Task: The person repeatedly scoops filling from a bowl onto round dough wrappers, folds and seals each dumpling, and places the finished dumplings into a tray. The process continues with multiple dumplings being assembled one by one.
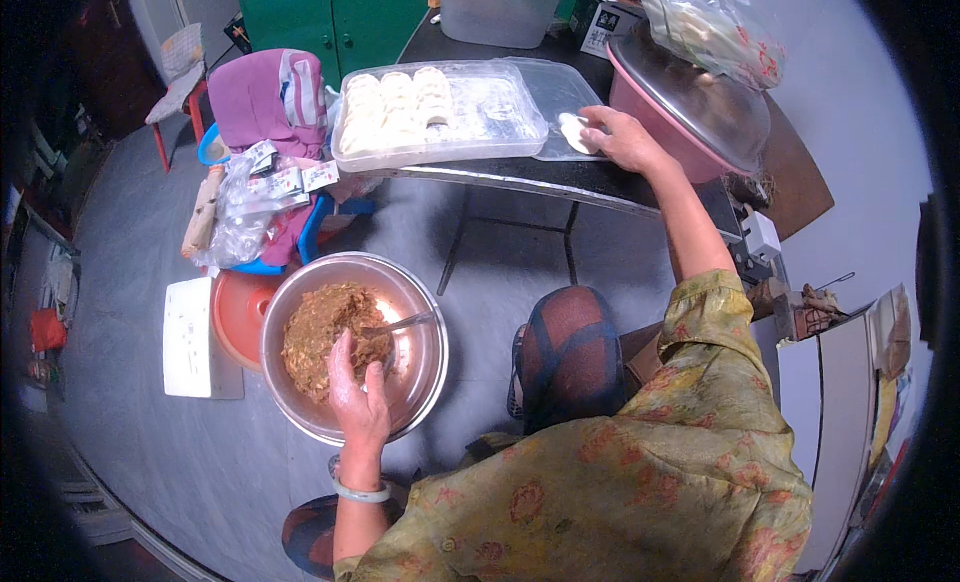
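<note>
My left hand (pixel 360 390), a bangle at its wrist, hovers over the near side of a metal bowl (pixel 405 402), its fingers apart. Brown minced filling (pixel 322 330) lies in the bowl, with a metal spoon (pixel 409 323) stuck in it. My right hand (pixel 619 135) reaches to round dough wrappers (pixel 576 134) on a clear plastic lid (pixel 562 94), with thumb and fingers at their right edge; whether they grip is unclear. Left of the lid, a clear plastic tray (pixel 495 150) holds rows of floured dumplings (pixel 397 101) on its left side.
A pink basin (pixel 637 105) with a metal cover stands on the dark table (pixel 525 178), right of my right hand. A plastic bag (pixel 712 34) rests on the cover. Left are a chair with purple cloth (pixel 251 94), plastic packets (pixel 259 199), a red basin (pixel 240 312) and a white foam box (pixel 195 338).
</note>
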The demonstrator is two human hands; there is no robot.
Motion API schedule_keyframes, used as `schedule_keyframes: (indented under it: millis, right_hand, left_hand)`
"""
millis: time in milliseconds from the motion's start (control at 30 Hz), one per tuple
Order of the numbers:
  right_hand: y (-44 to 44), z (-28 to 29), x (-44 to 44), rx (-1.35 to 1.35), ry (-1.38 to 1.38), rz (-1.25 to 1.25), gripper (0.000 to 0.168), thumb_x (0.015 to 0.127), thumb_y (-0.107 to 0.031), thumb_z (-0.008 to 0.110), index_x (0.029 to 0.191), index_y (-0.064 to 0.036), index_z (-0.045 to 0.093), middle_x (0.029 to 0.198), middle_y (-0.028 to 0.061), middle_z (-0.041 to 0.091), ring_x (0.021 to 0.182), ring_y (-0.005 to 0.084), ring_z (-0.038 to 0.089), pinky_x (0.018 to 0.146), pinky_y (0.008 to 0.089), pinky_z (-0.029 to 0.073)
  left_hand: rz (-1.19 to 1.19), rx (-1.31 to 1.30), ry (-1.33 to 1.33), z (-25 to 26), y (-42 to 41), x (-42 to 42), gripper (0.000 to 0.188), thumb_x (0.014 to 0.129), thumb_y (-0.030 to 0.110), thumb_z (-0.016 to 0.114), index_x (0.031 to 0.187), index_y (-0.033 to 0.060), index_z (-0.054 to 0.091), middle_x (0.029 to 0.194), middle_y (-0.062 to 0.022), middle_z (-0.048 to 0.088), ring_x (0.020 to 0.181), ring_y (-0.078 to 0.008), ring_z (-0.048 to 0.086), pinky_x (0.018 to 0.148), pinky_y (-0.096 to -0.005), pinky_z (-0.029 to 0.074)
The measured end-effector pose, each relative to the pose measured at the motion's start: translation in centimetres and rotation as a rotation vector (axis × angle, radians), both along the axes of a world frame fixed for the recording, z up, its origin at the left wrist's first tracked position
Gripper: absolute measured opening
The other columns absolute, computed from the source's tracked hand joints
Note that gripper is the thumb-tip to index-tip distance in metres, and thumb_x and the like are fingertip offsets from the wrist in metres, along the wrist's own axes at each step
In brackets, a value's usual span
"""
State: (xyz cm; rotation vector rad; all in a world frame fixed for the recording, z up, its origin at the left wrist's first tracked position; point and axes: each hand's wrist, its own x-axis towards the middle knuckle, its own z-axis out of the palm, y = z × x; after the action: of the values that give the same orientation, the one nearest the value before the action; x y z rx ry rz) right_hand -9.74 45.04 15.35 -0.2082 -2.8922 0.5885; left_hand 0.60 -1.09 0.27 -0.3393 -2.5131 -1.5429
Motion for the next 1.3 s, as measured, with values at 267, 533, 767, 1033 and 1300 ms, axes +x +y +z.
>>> schedule_keyframes:
  millis: [267,533,767,1033,1300]
  right_hand:
    - [-1.3,-0.6,0.2,0.119,0.05,-0.033,0.043,0.083,-0.026,0.065,0.119,-0.003,0.059,0.113,0.0188,0.062,0.106,0.0325,0.06,0.091,0.0389,0.045]
    - [1.0,-2.0,-1.1,-0.148,0.044,-0.098,0.035,0.078,-0.02,0.069,0.108,-0.001,0.064,0.098,0.0154,0.065,0.092,0.0255,0.063,0.085,0.0349,0.047]
    - [-1.6,0.7,0.7,-0.429,0.138,0.013,0.02,0.082,-0.016,0.066,0.095,-0.001,0.062,0.087,0.0051,0.063,0.079,0.0116,0.057,0.073,0.0257,0.046]
    - [-19.7,-1.7,6.5,-1.053,-0.218,0.426,0.023,0.087,-0.005,0.06,0.109,-0.001,0.059,0.097,0.0035,0.064,0.084,0.0086,0.06,0.075,0.0244,0.05]
    - [-30.4,-8.1,8.3,-0.826,-0.385,0.712,0.042,0.087,-0.001,0.045,0.129,-0.005,0.05,0.114,0.012,0.06,0.092,0.015,0.06,0.083,0.0296,0.049]
  left_hand:
    - [-0.017,-0.042,0.025,-0.2,0.1,-0.2,0.046,0.089,0.015,0.054,0.13,-0.0043,0.045,0.13,-0.0232,0.048,0.122,-0.0353,0.045,0.105,-0.0408,0.034]
    - [-0.025,0.011,0.002,-0.1,0.2,-0.2,0.044,0.089,0.015,0.054,0.129,-0.0037,0.047,0.129,-0.0232,0.048,0.122,-0.0357,0.046,0.105,-0.0401,0.034]
    - [-0.035,0.006,0.024,0.7,0.7,-0.3,0.041,0.091,0.014,0.052,0.127,-0.0042,0.048,0.127,-0.0217,0.05,0.119,-0.0318,0.049,0.102,-0.0388,0.037]
    - [-0.277,1.081,-0.702,-0.3,1.6,1.0,0.058,0.097,0.031,0.05,0.138,-0.0057,0.033,0.136,-0.0178,0.045,0.123,-0.0232,0.048,0.104,-0.0344,0.039]
    - [-0.213,1.281,-0.652,1.0,0.6,2.0,0.034,0.097,0.021,0.049,0.12,-0.0033,0.049,0.114,-0.0114,0.058,0.103,-0.0197,0.058,0.092,-0.034,0.048]
